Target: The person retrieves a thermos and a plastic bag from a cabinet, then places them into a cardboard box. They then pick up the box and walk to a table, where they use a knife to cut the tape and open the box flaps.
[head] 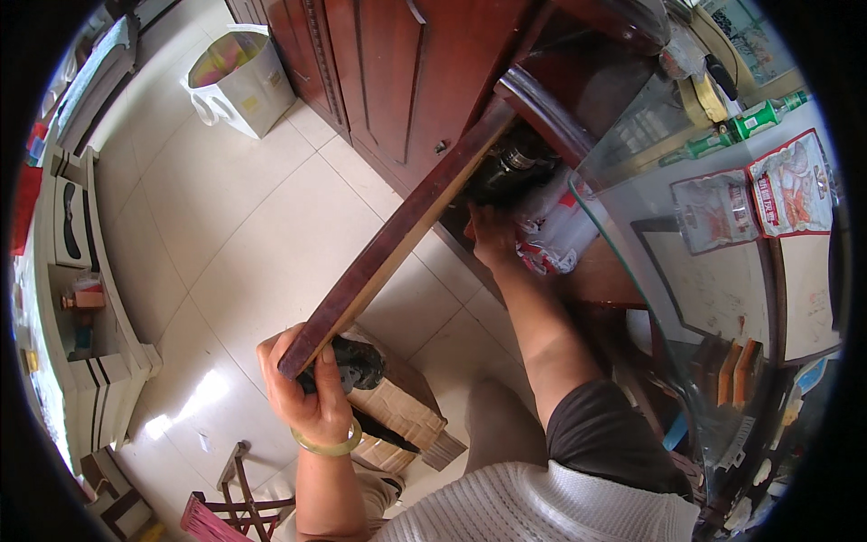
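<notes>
My left hand grips the outer end of a long dark red wooden panel, apparently an open cabinet door seen along its edge. A dark object, whose kind I cannot tell, shows just behind my left thumb. My right hand reaches into the shadowed cabinet at the panel's inner end. Right above its fingers is a dark, shiny container with a metallic band. Clear plastic packaging with red printing lies just right of that hand. Shadow hides whether the right fingers hold anything.
A glass tabletop juts out at right, with a green bottle and printed food packets there. A cardboard box stands below my left hand. Beyond are a white bag and a folding stool.
</notes>
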### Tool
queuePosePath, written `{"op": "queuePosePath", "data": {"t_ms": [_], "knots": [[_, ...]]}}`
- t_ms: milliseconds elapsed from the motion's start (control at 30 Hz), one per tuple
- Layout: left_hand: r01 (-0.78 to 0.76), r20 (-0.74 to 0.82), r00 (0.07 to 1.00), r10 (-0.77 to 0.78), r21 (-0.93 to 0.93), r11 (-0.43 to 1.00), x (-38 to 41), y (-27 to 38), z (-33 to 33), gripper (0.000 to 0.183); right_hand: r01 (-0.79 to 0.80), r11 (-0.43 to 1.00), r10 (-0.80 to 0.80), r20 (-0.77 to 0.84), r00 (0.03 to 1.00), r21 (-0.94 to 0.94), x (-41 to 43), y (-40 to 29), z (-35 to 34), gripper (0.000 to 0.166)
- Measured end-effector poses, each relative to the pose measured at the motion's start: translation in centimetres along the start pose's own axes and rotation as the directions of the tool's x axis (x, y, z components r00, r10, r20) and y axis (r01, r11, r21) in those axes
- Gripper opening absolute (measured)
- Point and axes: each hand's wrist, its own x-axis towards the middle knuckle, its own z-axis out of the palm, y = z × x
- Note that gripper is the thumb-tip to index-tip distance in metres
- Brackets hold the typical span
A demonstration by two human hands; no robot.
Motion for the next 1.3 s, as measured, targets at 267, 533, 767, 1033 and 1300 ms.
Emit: {"op": "queuePosePath", "data": {"t_ms": [267, 533, 767, 1033, 1300], "knots": [[-0.054, 0.009, 0.999, 0.053, 0.04, 0.998, 0.3, 0.1, -0.1, 0.023, 0.054, 0.995, -0.069, -0.184, 0.98, -0.088, -0.2, 0.3, 1.3, 0.054], [-0.047, -0.009, 0.999, 0.047, -0.007, 0.999, 0.3, 0.1, 0.3, 0.025, 0.321, 0.892, -0.375, -0.125, 0.919, -0.318, -2.3, -1.4, 0.5, 0.046], [0.023, 0.077, 0.997, -0.021, -0.025, 0.999, -0.4, 0.5, -0.1, 0.022, 0.378, 0.916, -0.379, 0.024, 0.925, -0.13, -6.4, -0.4, 6.0, 0.045], [-0.024, 0.05, 0.999, 0.022, 0.038, 0.999, -1.4, 2.0, 0.4, 0.021, 0.286, 0.958, -0.286, 0.003, 0.958, -0.034, -4.5, 0.8, 5.6, 0.055], [-0.214, 0.31, 0.925, 0.22, -0.054, 0.975, -4.6, 4.2, 2.1, 0.034, 0.082, 0.769, -0.203, 0.121, 0.972, 0.633, -10.6, -4.2, 3.5, 0.043]]}}
